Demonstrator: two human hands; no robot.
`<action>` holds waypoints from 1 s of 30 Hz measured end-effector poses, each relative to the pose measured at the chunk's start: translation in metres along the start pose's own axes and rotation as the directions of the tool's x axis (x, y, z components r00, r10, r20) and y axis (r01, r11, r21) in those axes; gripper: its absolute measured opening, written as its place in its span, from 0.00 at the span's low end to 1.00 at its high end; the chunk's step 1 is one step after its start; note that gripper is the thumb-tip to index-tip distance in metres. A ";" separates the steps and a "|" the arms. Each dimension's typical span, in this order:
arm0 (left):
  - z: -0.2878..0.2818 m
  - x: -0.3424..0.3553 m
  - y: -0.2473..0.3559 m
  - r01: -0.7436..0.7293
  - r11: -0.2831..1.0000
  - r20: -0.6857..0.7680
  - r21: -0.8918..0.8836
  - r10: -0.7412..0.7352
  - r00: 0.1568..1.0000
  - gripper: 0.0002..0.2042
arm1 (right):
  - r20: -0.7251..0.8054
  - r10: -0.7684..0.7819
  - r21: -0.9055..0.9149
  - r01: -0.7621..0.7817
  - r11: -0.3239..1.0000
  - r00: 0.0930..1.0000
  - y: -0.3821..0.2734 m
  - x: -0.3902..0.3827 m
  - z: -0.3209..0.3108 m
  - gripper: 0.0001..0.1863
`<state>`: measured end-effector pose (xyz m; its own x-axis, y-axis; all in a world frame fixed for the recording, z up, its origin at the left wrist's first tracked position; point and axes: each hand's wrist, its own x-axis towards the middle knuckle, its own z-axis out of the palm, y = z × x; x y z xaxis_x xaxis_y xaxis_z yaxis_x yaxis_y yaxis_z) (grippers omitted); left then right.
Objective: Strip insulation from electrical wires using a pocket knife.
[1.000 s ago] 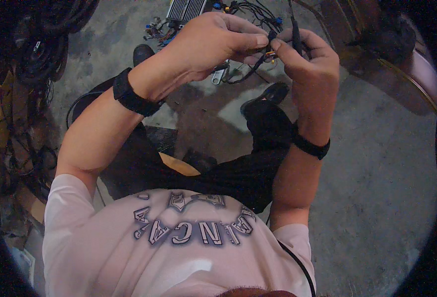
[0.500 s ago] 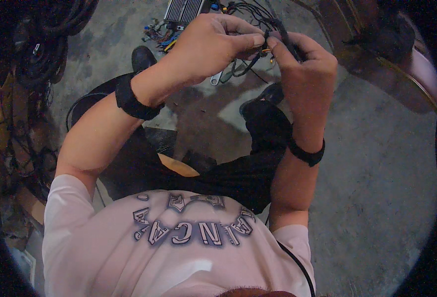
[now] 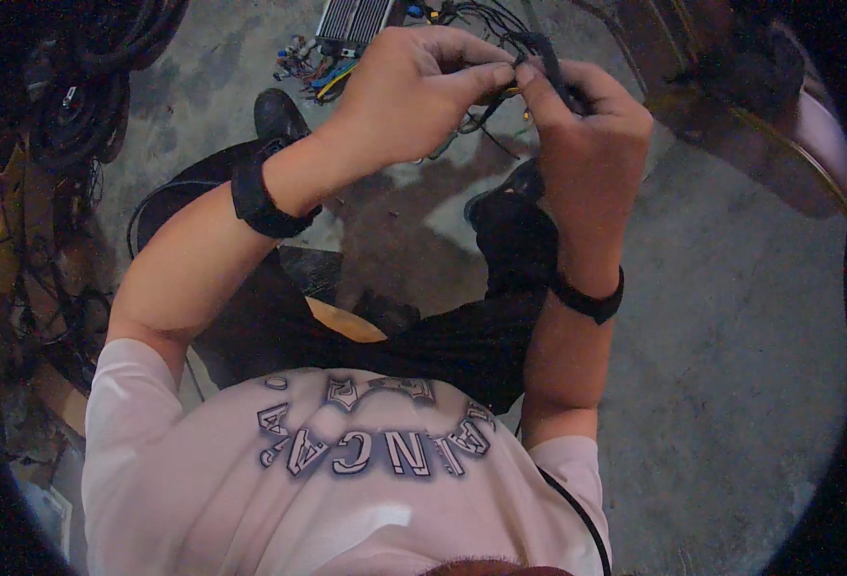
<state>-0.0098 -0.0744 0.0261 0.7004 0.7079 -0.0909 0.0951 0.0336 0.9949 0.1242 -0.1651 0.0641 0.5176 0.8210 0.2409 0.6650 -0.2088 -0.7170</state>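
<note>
Both of my hands meet at a dark wire bundle [image 3: 544,60], which looks wrapped in black. My left hand [image 3: 428,91] pinches it between thumb and forefinger; the exact spot in the pinch is too small to make out. Close beside it, my right hand [image 3: 591,104] has its thumb pressed against the bundle and its fingers curled around it. Loose wire ends with small yellow tips hang below the fingertips. Beyond my left hand lies a finned silver metal box [image 3: 358,23] with many coloured wires [image 3: 320,72] and plugs coming out of it.
Coiled black cables [image 3: 78,115] are heaped along the left side. A brown panel with a gold edge [image 3: 769,144] stands at the upper right. My black shoes [image 3: 277,113] rest on the grey concrete floor [image 3: 721,384], with a dark flat piece [image 3: 310,271] between my legs.
Both hands keep their pinch on the wire bundle. The wrists have shifted slightly, and the black bundle now stands a little higher between the fingers.
</note>
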 end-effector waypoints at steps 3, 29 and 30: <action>0.000 0.003 -0.001 -0.008 1.000 0.003 -0.016 0.008 1.000 0.11 | -0.014 0.017 -0.009 -0.017 1.000 1.000 -0.001 0.001 0.000 0.10; -0.005 0.012 -0.004 0.132 0.976 0.093 -0.174 -0.117 0.989 0.14 | 0.037 0.198 0.255 -0.201 0.946 0.980 0.014 0.005 0.007 0.15; -0.005 0.010 -0.004 0.114 0.986 0.077 -0.124 -0.105 0.992 0.13 | 0.042 0.207 0.255 -0.211 0.944 0.977 0.012 0.005 0.006 0.15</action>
<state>-0.0065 -0.0640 0.0216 0.7389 0.6442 -0.1976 0.0854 0.2014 0.9758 0.1315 -0.1606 0.0523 0.6206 0.7819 0.0595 0.3816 -0.2348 -0.8940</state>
